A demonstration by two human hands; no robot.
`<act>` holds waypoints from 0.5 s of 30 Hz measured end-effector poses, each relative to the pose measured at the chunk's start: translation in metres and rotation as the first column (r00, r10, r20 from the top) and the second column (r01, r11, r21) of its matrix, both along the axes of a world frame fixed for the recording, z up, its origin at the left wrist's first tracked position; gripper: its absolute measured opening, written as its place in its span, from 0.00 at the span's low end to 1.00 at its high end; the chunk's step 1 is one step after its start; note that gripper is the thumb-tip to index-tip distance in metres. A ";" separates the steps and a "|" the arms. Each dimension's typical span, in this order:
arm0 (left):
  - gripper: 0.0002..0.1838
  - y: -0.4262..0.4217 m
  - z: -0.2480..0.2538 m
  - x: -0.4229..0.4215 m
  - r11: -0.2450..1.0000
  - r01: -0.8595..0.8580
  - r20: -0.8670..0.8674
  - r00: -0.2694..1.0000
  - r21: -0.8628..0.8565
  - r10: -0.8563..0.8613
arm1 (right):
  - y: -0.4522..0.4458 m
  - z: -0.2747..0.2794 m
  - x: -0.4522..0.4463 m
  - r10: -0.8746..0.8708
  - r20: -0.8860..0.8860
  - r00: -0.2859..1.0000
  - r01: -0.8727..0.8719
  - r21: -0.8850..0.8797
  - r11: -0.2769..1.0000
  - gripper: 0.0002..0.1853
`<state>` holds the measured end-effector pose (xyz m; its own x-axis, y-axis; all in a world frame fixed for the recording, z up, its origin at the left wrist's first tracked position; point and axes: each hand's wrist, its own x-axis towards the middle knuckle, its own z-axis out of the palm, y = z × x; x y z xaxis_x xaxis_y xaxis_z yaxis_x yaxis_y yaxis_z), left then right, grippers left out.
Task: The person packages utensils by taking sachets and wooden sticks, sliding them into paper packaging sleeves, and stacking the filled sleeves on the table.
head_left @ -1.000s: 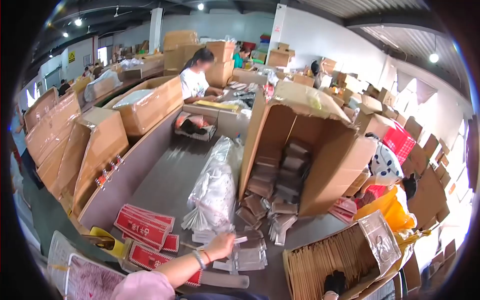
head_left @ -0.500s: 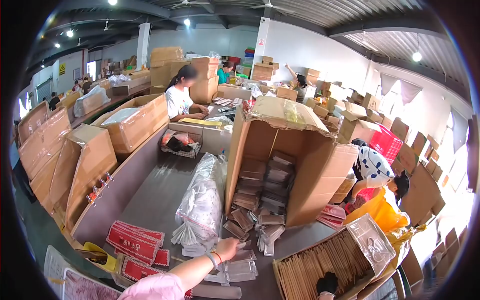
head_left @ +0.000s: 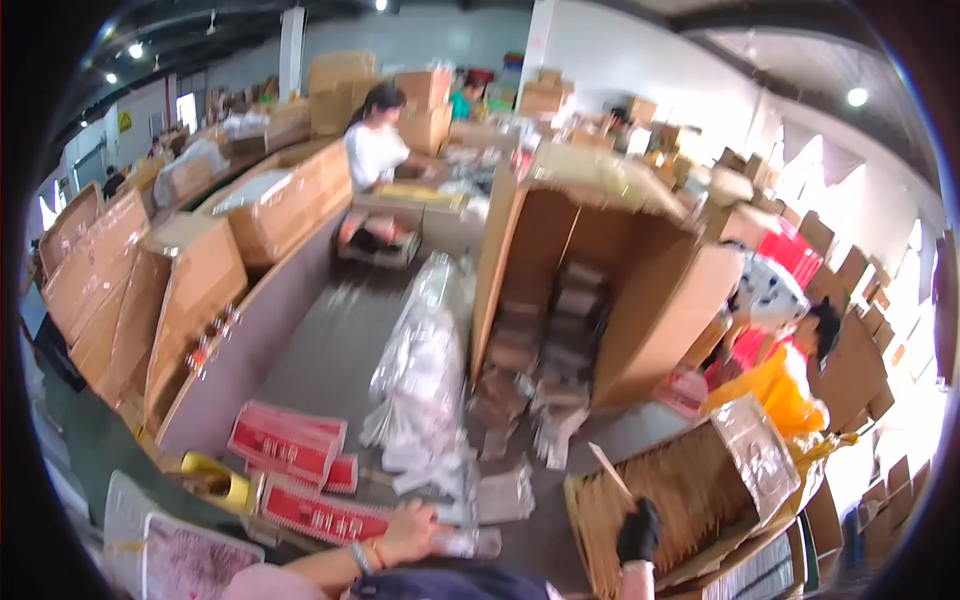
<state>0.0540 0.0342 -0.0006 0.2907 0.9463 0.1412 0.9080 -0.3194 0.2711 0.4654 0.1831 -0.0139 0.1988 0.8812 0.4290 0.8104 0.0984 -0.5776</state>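
Head view shows right grip (head_left: 638,530) pinching a pale strip (head_left: 609,469), left grip (head_left: 408,532) unclear.

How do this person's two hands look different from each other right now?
The left hand is bare; the right hand wears a black glove. The right hand holds a thin pale strip, while blur hides whether the left hand holds anything. The left hand is beside red packets; the right hand is at an open carton. Both hands appear low in the view.
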 end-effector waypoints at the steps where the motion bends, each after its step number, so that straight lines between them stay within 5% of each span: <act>1: 0.21 -0.003 0.003 -0.001 1.000 -0.015 0.039 0.999 0.027 0.014 | -0.018 0.054 -0.042 0.313 0.079 0.947 -0.303 -0.109 0.947 0.10; 4: 0.25 -0.014 0.029 -0.010 0.990 -0.140 0.287 0.947 -0.032 0.143 | -0.054 0.079 -0.115 0.666 0.003 0.746 -0.638 -0.281 0.717 0.14; 7: 0.33 -0.037 0.052 -0.026 0.987 -0.159 0.180 0.971 -0.015 0.160 | -0.069 0.046 -0.133 0.824 -0.006 0.566 -0.762 -0.384 0.521 0.14; 10: 0.34 -0.049 0.047 -0.034 0.987 -0.162 0.143 0.977 -0.005 0.161 | -0.071 0.022 -0.135 0.887 0.203 0.415 -0.663 -0.600 0.448 0.14; 14: 0.33 -0.043 0.037 -0.028 0.989 -0.137 0.194 0.970 -0.049 0.144 | -0.074 -0.003 -0.162 0.912 0.170 0.374 -0.738 -0.540 0.404 0.14; 15: 0.32 -0.037 0.028 -0.022 0.994 -0.098 0.231 0.967 -0.045 0.105 | -0.077 -0.003 -0.182 0.933 0.020 0.360 -0.842 -0.425 0.334 0.14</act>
